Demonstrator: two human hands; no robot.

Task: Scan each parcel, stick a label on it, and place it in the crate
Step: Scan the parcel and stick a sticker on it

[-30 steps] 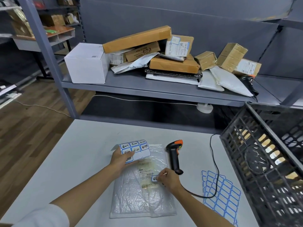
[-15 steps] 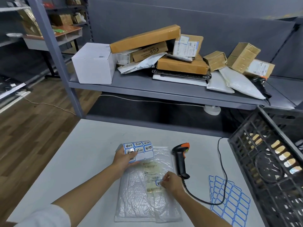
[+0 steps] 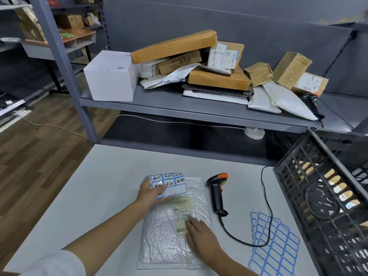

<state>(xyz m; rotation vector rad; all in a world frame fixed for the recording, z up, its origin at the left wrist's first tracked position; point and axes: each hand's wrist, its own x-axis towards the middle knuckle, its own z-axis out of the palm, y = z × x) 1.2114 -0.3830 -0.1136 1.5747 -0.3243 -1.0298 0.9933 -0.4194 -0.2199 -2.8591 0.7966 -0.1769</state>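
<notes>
A flat, clear plastic mailer parcel (image 3: 171, 226) with a pale printed shipping slip lies on the white table (image 3: 99, 186), directly in front of the person. The right hand (image 3: 199, 234) rests on it with fingers straight, pressing down near the slip, apparently smoothing a small label; the label itself is hidden under the fingers. The left hand (image 3: 149, 194) grips a blue-bordered sheet of handwritten stickers (image 3: 169, 184) over the parcel's far corner. The black handheld scanner with an orange tip (image 3: 218, 192) lies just beside the parcel, so scanning seems finished. Left to do: moving it into the black plastic lattice crate (image 3: 322, 196) to the right. Many boxes and mailers wait on the grey shelf (image 3: 179, 108).
</notes>
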